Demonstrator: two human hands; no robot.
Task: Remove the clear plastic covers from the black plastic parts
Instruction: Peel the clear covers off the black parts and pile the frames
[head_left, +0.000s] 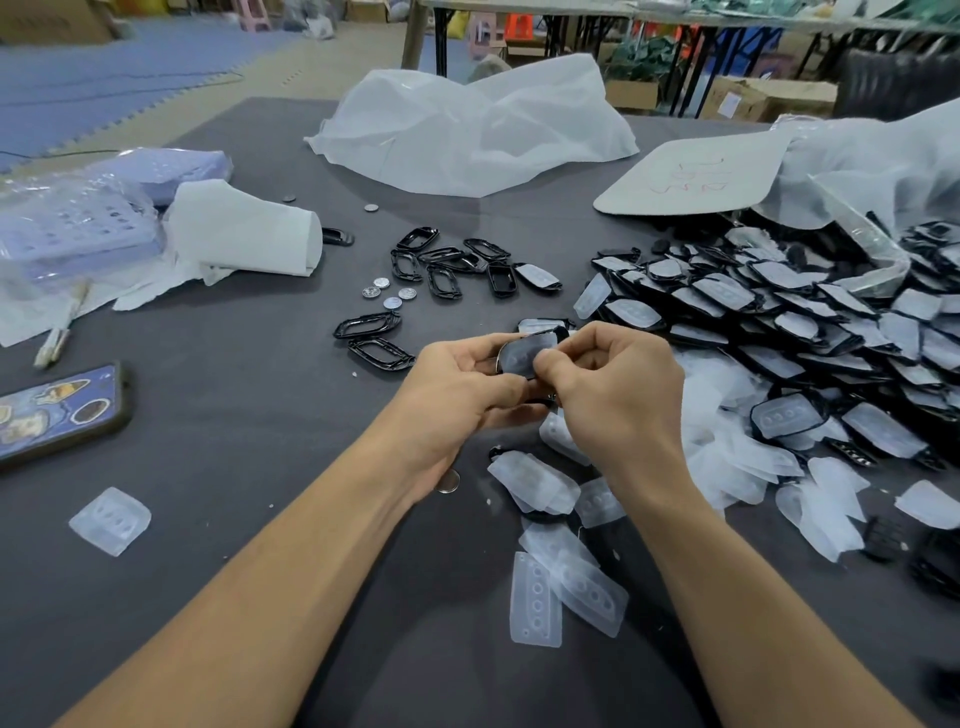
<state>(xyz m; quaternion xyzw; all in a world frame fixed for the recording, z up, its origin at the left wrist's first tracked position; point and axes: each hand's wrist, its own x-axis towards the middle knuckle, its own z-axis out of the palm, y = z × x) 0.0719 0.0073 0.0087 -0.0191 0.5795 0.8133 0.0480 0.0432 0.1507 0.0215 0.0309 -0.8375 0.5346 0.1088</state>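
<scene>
A: Any writing?
B: Red scrawl on white card (696, 174), unreadable
A: Hands?
B: Left hand (457, 387) curled round black part (555, 332) over table (249, 426); right hand (621, 387) seems to pinch its clear cover (518, 360)

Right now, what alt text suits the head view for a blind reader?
The left hand holds a black plastic part over a grey table while the right hand pinches its clear cover. Covered parts are heaped at right; bare black frames and loose covers lie around.

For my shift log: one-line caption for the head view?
Left hand holds a black part while right hand pinches its clear cover.
</scene>
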